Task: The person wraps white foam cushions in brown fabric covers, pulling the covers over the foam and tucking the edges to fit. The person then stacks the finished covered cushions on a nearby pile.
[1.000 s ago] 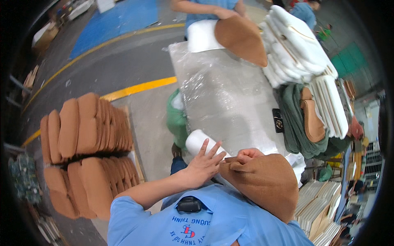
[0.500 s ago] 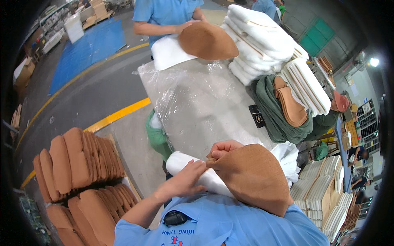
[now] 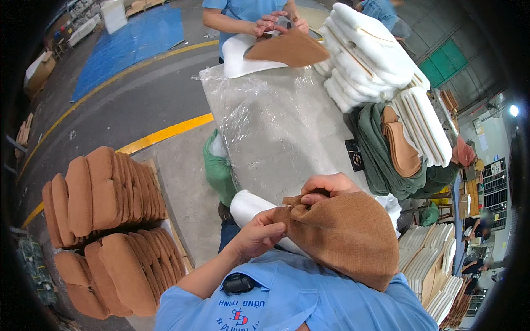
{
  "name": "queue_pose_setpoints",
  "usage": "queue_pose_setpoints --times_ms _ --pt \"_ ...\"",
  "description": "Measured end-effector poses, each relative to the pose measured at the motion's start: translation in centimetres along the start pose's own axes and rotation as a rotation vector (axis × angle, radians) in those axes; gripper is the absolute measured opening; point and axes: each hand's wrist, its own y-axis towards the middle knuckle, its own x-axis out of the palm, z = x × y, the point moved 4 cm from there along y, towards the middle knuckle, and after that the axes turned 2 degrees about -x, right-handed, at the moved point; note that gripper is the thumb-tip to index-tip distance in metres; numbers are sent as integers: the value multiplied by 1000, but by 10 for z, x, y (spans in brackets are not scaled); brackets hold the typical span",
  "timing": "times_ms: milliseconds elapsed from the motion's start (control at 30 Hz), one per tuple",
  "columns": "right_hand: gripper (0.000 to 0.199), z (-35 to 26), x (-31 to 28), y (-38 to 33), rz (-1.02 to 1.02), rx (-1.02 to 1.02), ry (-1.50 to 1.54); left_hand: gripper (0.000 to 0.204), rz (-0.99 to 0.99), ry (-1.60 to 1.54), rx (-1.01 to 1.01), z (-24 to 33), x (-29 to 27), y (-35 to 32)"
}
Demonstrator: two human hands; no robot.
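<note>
A brown woven fabric cover (image 3: 348, 237) is half pulled over a white foam cushion (image 3: 248, 205) at the near edge of the table. My left hand (image 3: 259, 234) pinches the bunched open edge of the cover against the foam. My right hand (image 3: 326, 187) grips the same bunched edge from above. The cushion's white end sticks out to the left of both hands.
The table (image 3: 276, 132) is wrapped in clear plastic. Across it another person (image 3: 248, 16) fits a brown cover (image 3: 287, 48) on white foam. White cushions (image 3: 370, 55), green fabric (image 3: 381, 154) and a phone (image 3: 354, 155) lie at right. Finished brown cushions (image 3: 105, 220) stack on the floor at left.
My left hand has closed on the cover's edge beside my right hand, where earlier its fingers were spread on the foam. The view has tilted down toward the table.
</note>
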Motion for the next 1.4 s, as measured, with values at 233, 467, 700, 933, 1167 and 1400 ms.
queue_pose_setpoints --times_ms 233,467,700,933,1167,1400 --pt "10 4 13 8 -2 65 330 76 -92 -295 -70 -2 21 2" --pt "13 7 25 8 40 129 566 76 -239 -291 -140 -8 31 0" --pt "16 25 38 6 54 239 554 64 -145 -506 -107 -25 25 0" --pt "24 34 23 3 195 175 -11 55 -72 -509 -123 -25 17 -3" --pt "32 21 -18 -5 648 32 -372 50 -85 -467 -42 -22 13 -6" --pt "37 66 -23 -15 379 281 -378 51 16 -568 19 -14 7 0"
